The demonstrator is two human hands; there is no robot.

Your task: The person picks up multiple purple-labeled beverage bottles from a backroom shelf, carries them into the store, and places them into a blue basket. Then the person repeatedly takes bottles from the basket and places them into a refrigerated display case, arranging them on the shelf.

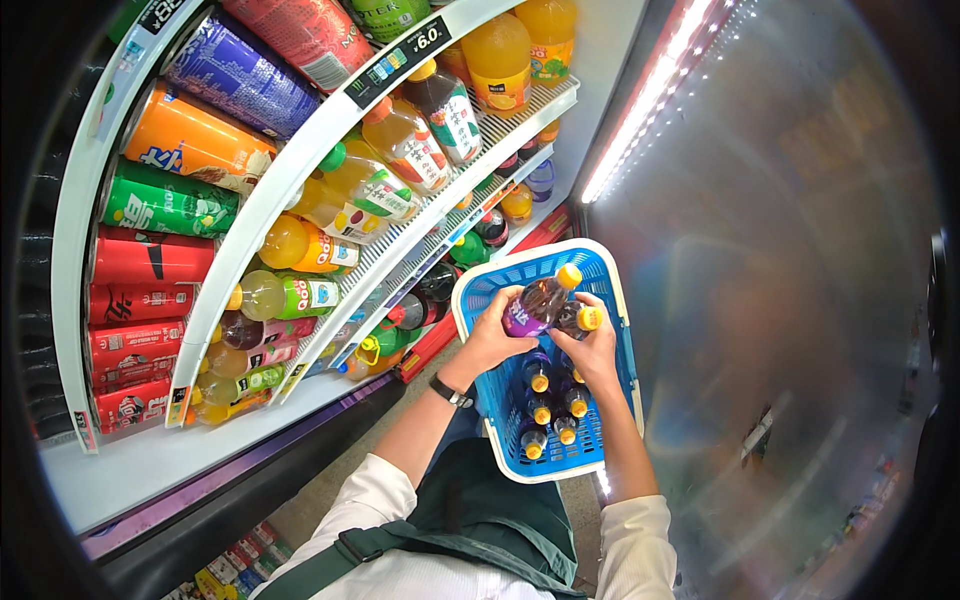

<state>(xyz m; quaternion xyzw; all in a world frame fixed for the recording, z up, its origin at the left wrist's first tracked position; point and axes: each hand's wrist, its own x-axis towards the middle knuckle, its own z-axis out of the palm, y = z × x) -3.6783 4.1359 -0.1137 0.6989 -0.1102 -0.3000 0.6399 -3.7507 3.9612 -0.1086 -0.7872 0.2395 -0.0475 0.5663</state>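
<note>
A blue plastic shopping basket with a cream rim (491, 442) lies below my hands. My left hand (499, 337) is closed around a dark soda bottle with a purple label and yellow cap (536, 304), tilted up above the basket. My right hand (592, 349) grips a second dark bottle with a yellow cap (576, 319), close beside the first. Several dark bottles with yellow caps (540, 405) stand in the basket, nearer my body. Fingers and palms hide parts of both held bottles.
On the left, curved white refrigerator shelves (247, 217) hold cans (154, 255) and juice bottles (379, 187) behind raised edges. A transparent, fogged door (750, 300) stands at the right beside a bright light strip (645, 97). Packaged goods (240, 562) show at the lower left.
</note>
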